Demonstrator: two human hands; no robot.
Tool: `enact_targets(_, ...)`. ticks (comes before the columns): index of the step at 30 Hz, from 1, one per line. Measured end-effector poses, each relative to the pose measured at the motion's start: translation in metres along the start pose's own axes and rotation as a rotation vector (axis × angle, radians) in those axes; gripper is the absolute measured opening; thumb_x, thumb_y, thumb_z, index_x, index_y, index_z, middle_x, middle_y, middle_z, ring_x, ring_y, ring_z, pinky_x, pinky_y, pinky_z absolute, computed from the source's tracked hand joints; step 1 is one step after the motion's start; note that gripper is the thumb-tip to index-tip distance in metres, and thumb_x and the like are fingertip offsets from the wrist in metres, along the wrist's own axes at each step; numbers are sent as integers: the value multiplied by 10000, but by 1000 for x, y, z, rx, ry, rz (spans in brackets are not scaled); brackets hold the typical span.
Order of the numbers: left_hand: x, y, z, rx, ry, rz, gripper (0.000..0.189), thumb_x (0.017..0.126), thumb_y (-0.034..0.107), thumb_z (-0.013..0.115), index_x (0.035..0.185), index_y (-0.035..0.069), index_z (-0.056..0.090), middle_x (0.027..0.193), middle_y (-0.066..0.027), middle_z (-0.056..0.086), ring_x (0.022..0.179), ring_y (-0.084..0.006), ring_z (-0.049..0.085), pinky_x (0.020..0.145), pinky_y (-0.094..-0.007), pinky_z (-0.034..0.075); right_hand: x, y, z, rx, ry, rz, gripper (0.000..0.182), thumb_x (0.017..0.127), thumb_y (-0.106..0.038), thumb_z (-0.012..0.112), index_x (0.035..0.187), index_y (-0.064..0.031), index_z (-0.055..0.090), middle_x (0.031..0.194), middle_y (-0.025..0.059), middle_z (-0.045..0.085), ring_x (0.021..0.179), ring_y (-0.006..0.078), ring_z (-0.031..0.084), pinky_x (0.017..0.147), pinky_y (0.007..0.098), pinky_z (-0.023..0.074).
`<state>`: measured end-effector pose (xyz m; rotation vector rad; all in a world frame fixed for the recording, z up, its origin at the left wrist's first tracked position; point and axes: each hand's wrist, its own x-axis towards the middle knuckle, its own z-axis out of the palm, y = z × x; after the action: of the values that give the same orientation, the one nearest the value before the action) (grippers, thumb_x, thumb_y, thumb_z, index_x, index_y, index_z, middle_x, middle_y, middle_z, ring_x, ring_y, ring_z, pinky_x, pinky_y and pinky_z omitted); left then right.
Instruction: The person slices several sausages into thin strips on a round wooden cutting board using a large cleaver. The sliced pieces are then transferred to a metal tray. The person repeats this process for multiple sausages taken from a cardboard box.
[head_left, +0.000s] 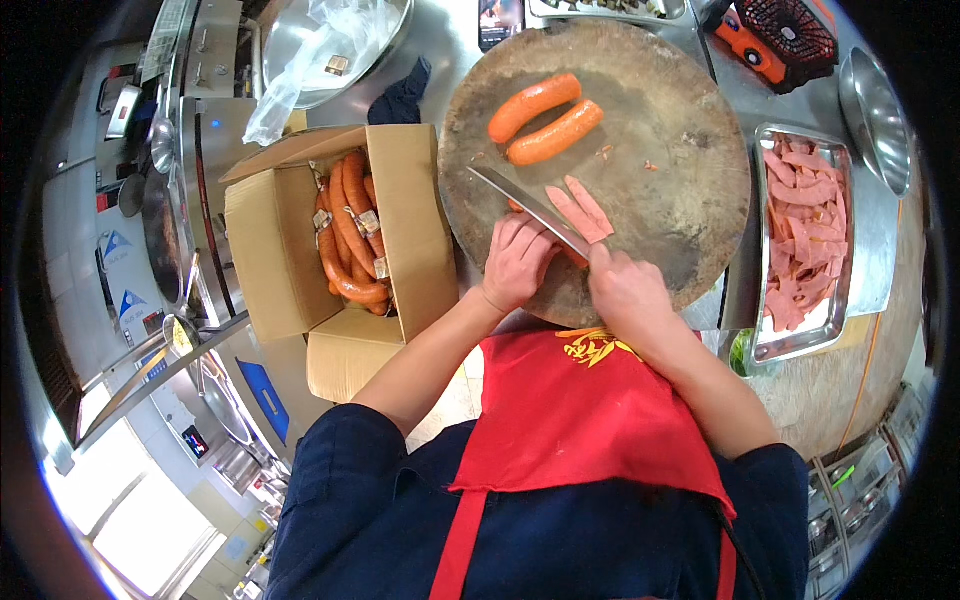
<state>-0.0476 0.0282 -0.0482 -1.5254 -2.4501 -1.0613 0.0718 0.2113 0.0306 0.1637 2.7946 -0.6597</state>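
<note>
My right hand (626, 289) grips a kitchen knife (529, 206) by its handle, the blade slanting away to the upper left. Under and behind that blade, my left hand (519, 259) presses down a piece of sausage (574, 256), most of it hidden by the fingers and the steel. Both hands work at the near side of a round wooden chopping block (675, 187). Thin pink sausage slices (581, 210) lie just beyond the knife. Farther back, two orange sausage lengths (555, 133) rest side by side on the wood.
An opened cardboard box (416, 225) of whole sausages (352, 232) stands left of the block. To the right, a metal tray (761, 225) holds many sausage slices (806, 217). A steel bowl (874, 120), an orange-black fan (780, 37) and a basin with plastic bags (337, 45) sit around.
</note>
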Motion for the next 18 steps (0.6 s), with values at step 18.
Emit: enact_targets(18,-6,0,2,62,57,-10,395,766,76,816,1129,20,670,1177,-134,654,1159,-353,601,994,-489,493,-65,0,-36,-55,-44,36,64,910,-58,584,956,-36,546,739,163,650,632,342,703,548,455,569)
